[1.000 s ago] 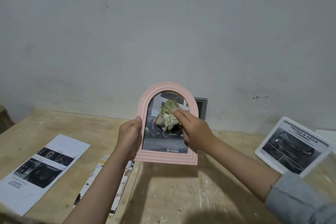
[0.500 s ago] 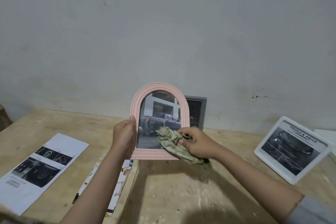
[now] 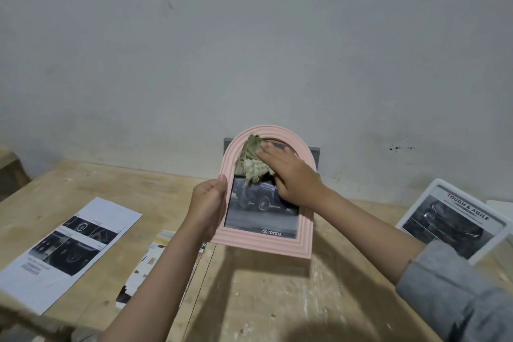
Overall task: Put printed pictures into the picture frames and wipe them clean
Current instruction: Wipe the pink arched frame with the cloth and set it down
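Nearest, loose printed sheets lie flat on the wooden table at left. Above the table's middle, the left hand grips the left edge of the pink arched frame, holding it upright. The right hand, fingers fairly straight, presses a crumpled cloth against the upper glazing. The frame looks light and stiff, its face probably slippery and fragile, so the rim is best for gripping. A grey frame stands behind it.

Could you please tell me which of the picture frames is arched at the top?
The pink frame held up in the hands, with the Toyota picture. The white frame lying at the right and the grey frame behind against the wall are rectangular.
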